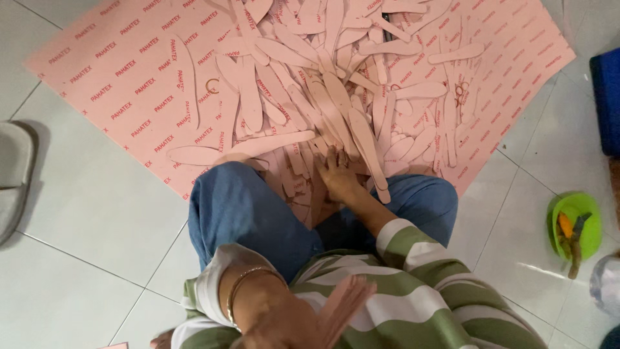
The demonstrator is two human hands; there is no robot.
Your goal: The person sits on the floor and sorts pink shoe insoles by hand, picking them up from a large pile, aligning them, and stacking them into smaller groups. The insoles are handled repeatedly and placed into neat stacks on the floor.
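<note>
Your right hand (337, 176) rests flat, fingers spread, on pile of pink strips (336, 97) just past your knees; pinches nothing; your left hand (284, 323) held close to chest, closed around stack of same pink pieces (345, 300); pile heaped on large pink sheet (123, 77) with repeated red print, laid cornerwise on glossy white tile floor (84, 226); open floor lies left and right; strips flat, thin, long, round-ended; green bowl (577, 223) at right holds small tools.
</note>
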